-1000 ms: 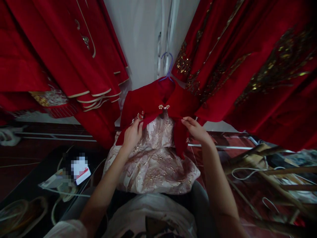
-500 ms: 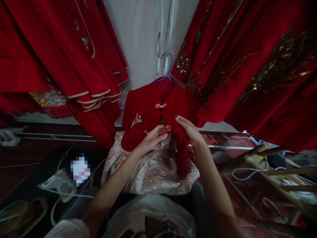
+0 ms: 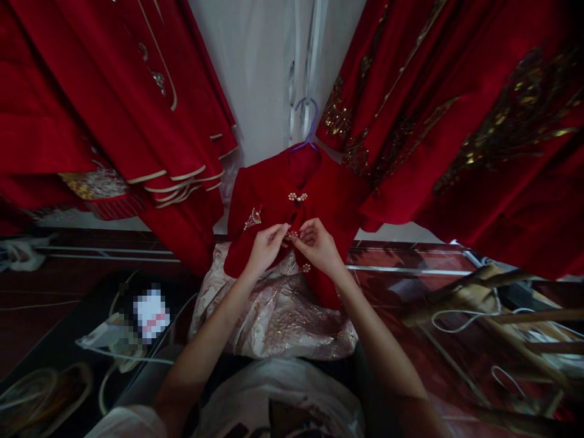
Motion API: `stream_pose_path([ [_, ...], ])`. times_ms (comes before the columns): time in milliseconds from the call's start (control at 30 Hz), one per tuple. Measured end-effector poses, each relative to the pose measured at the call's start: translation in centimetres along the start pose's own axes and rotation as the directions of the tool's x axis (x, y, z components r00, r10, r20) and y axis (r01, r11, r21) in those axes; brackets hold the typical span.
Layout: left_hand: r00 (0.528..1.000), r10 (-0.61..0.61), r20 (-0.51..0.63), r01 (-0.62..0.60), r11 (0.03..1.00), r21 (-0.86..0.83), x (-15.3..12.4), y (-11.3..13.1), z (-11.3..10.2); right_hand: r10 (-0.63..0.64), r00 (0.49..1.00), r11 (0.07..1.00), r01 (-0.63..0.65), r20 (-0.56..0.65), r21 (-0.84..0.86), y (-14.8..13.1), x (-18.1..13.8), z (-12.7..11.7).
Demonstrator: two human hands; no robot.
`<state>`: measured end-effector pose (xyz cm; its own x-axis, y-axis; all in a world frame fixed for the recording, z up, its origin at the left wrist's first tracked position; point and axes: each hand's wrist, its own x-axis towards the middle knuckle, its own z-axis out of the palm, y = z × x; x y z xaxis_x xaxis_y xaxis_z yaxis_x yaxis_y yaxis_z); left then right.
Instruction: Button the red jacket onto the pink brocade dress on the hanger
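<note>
Two hands meet at the front of a small red jacket [image 3: 267,191], which hangs before the seated person at about chest height, as far as I can judge. The left hand [image 3: 268,246] has thumb and fingertips pinched together on the cloth by a beaded middle clasp [image 3: 292,234]; the right hand [image 3: 320,244] pinches from the other side, its fingers curled in. With the tips nearly touching, it looks like a grip for something small, where a whole-hand hold would be too coarse (the fingers hide much of the clasp, so I cannot tell whether it is joined).

Above them, a top clasp [image 3: 298,196] spans the opening, which probably helps hold the two fronts in line. Below, a single flower ornament [image 3: 305,267] sits by the edge on the right hand's side, and a jewelled brooch [image 3: 253,218] lies on the breast, well apart from the fingers.

A purple hanger [image 3: 312,125] carries the collar and shoulders, presumably leaving both hands free for the front. Pale brocade cloth [image 3: 278,328] spreads beneath the jacket towards the person's lap. Other red garments [image 3: 182,109] hang to either side, leaving a gap where this one gets its own space. At the person's left, a dark table [image 3: 52,340] bears a clear packet [image 3: 98,333], near but outside the working arms.
</note>
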<state>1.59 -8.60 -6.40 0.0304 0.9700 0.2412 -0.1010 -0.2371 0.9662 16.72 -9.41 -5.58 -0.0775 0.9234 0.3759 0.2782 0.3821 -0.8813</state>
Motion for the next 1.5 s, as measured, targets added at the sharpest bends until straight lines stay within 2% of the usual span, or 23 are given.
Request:
stream_pose_path([
  [200, 0.988, 0.141, -0.060, -0.122, 0.961, 0.247, 2.8, -1.0, -3.6, 0.017, 0.998, 1.000, -0.016, -0.064, 0.013, 1.2, 0.4, 0.2],
  [267, 0.961, 0.230, -0.152, -0.166, 0.923, 0.347, 4.0, -2.2, -5.1, 0.024, 0.997, 0.999, -0.026, -0.076, -0.033, 1.6, 0.4, 0.5],
  [367, 0.908, 0.316, -0.276, -0.155, 0.864, 0.478, 5.4, -4.1, -7.1, -0.011, 0.997, 0.993, 0.003, -0.073, -0.119, 2.1, 0.3, 1.5],
  [467, 0.899, 0.350, -0.265, -0.165, 0.828, 0.536, 6.5, -5.7, -8.2, -0.062, 0.994, 0.971, 0.039, -0.090, -0.236, 2.4, 0.2, 2.8],
  [567, 0.921, 0.327, -0.210, -0.183, 0.842, 0.508, 7.2, -6.4, -8.4, -0.065, 0.990, 0.956, 0.026, -0.123, -0.293, 2.6, 0.6, 3.9],
  [667, 0.931, 0.299, -0.208, -0.168, 0.860, 0.482, 7.6, -6.3, -8.1, -0.042, 0.992, 0.969, 0.011, -0.119, -0.247, 2.9, 1.0, 4.1],
  [833, 0.931, 0.330, -0.158, -0.209, 0.834, 0.510, 7.5, -6.0, -7.8, -0.048, 0.985, 0.942, -0.012, -0.167, -0.337, 2.9, 1.2, 3.7],
  [1000, 0.932, 0.323, -0.162, -0.212, 0.852, 0.479, 7.4, -5.3, -7.4, 0.010, 0.989, 0.919, -0.067, -0.149, -0.388, 3.2, 1.4, 4.2],
  [1167, 0.952, 0.239, -0.189, -0.170, 0.931, 0.322, 7.4, -3.8, -7.4, -0.008, 0.985, 0.959, -0.041, -0.171, -0.280, 4.0, 1.9, 4.3],
  [1267, 0.976, 0.153, -0.157, -0.117, 0.969, 0.216, 7.3, -3.0, -7.3, 0.032, 0.986, 0.990, -0.053, -0.162, -0.128, 4.1, 2.1, 4.0],
  [1367, 0.986, 0.026, -0.163, -0.006, 0.993, 0.119, 7.2, -2.5, -7.1, 0.113, 0.980, 0.991, -0.100, -0.162, 0.088, 3.5, 2.5, 3.3],
  [1433, 0.984, -0.043, -0.174, 0.053, 0.997, 0.058, 7.2, -2.4, -7.1, 0.178, 0.977, 0.959, -0.146, -0.117, 0.242, 2.5, 2.9, 2.7],
  [1500, 0.979, -0.086, -0.183, 0.091, 0.996, 0.014, 7.2, -2.3, -7.2, 0.221, 0.975, 0.907, -0.202, -0.010, 0.369, 1.4, 3.6, 2.4],
])
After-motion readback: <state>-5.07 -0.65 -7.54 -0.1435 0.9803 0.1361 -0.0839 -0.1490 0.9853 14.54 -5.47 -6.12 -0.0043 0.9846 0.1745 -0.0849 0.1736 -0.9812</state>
